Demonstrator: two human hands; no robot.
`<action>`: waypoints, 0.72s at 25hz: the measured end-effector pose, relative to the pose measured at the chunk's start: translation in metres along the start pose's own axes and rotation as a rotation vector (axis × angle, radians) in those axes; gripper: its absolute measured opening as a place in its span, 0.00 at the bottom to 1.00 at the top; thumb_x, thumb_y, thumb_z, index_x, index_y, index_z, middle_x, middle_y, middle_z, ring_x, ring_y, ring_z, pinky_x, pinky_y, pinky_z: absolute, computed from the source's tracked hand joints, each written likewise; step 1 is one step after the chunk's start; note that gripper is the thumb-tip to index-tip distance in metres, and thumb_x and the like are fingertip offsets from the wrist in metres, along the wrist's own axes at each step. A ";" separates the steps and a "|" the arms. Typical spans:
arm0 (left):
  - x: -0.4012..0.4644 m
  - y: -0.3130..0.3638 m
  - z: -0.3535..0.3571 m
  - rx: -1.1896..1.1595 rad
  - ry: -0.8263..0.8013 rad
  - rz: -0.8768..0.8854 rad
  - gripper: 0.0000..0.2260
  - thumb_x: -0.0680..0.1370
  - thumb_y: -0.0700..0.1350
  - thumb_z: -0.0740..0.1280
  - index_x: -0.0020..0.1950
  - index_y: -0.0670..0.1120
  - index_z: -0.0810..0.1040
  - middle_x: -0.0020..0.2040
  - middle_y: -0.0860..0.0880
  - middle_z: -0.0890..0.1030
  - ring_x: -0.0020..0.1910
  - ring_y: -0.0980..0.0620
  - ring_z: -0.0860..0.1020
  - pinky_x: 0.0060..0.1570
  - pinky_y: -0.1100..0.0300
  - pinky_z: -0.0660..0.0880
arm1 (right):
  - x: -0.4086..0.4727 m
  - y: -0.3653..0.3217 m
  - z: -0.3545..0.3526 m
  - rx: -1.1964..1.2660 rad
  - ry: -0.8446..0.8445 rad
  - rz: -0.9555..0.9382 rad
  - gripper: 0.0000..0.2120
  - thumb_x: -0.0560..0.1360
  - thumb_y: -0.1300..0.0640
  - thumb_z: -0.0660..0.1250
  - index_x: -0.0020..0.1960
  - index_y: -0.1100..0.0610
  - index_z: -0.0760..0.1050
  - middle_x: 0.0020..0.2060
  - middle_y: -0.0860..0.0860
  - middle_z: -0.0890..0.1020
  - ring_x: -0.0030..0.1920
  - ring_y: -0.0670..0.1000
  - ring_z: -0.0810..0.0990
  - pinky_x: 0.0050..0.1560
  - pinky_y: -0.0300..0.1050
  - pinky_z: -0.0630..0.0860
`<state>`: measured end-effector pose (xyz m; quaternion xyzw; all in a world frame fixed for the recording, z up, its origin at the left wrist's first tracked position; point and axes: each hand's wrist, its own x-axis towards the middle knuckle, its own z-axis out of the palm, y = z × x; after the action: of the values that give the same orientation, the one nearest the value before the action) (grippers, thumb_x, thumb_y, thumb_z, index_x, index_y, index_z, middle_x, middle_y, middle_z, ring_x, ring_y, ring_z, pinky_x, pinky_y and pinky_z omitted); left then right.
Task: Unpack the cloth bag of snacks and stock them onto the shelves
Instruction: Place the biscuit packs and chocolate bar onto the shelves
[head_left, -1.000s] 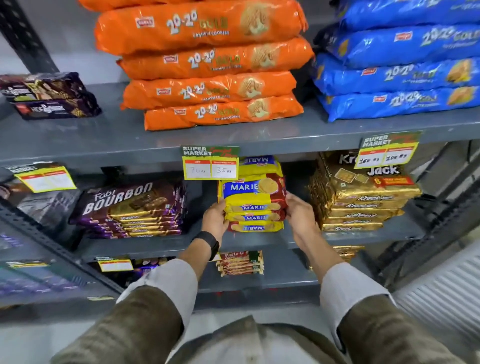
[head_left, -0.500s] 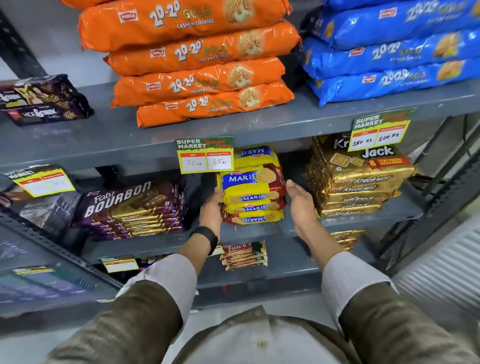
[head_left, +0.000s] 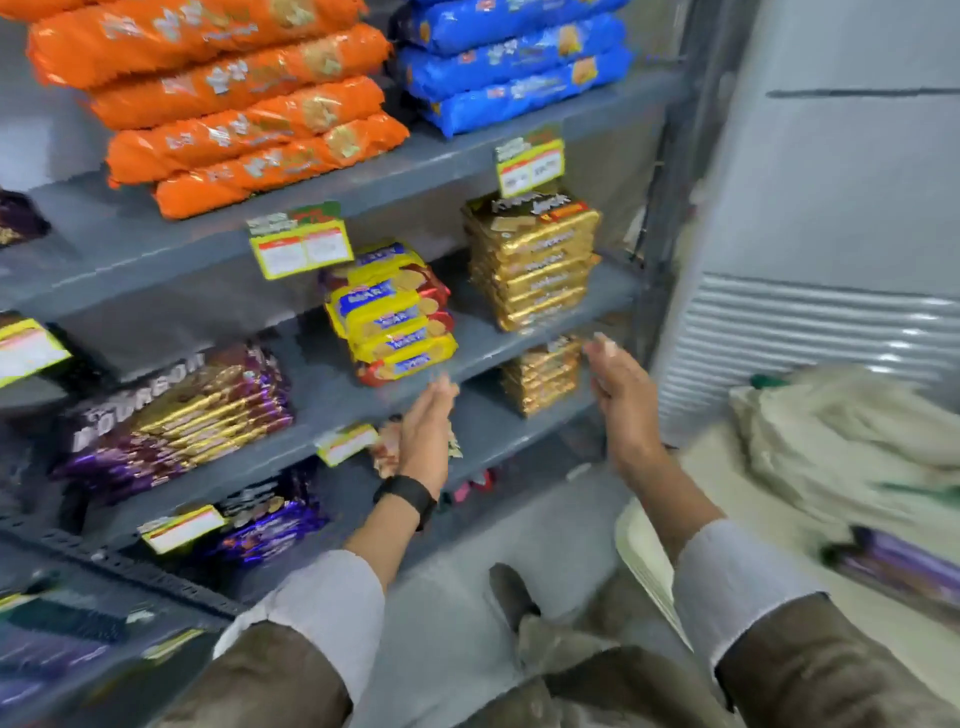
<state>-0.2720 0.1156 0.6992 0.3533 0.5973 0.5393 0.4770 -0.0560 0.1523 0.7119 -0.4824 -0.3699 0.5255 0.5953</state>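
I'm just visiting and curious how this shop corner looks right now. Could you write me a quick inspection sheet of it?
Surface: grey metal shelves, several tiers, price tags on the front edges.
Job's things: yellow Marie biscuit stack on the middle shelf, touched by neither hand; cloth bag slumped on a pale surface at right.
Clutter: purple packet lying in front of the bag.
Other stock: orange packs, blue packs, gold cracker stack, Bourbon packs.
Hands: left hand and right hand both open, empty, in front of the shelves.
Cables: nothing seen.
Surroundings: pale ribbed panel at right; picture is blurred.
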 end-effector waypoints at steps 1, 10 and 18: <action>-0.021 -0.010 0.025 0.023 -0.112 -0.014 0.22 0.80 0.59 0.63 0.71 0.51 0.74 0.70 0.51 0.77 0.70 0.56 0.73 0.73 0.53 0.65 | -0.028 -0.008 -0.036 0.015 0.075 0.018 0.08 0.84 0.54 0.64 0.58 0.51 0.81 0.44 0.38 0.86 0.48 0.37 0.82 0.51 0.34 0.76; -0.196 -0.090 0.204 0.214 -0.613 -0.284 0.19 0.81 0.52 0.66 0.70 0.48 0.76 0.68 0.45 0.78 0.65 0.51 0.78 0.70 0.54 0.69 | -0.209 -0.006 -0.302 -0.088 0.732 0.154 0.11 0.82 0.52 0.65 0.53 0.56 0.82 0.50 0.52 0.84 0.55 0.51 0.82 0.61 0.51 0.77; -0.220 -0.139 0.338 0.348 -0.713 -0.366 0.26 0.84 0.54 0.60 0.80 0.49 0.61 0.79 0.53 0.64 0.72 0.60 0.65 0.73 0.60 0.60 | -0.205 0.016 -0.442 -0.004 0.839 0.365 0.18 0.83 0.56 0.63 0.72 0.60 0.74 0.64 0.57 0.81 0.64 0.56 0.80 0.69 0.55 0.75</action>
<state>0.1271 -0.0105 0.6166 0.4807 0.5300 0.1815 0.6746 0.3225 -0.1311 0.5946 -0.7119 -0.0067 0.3803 0.5903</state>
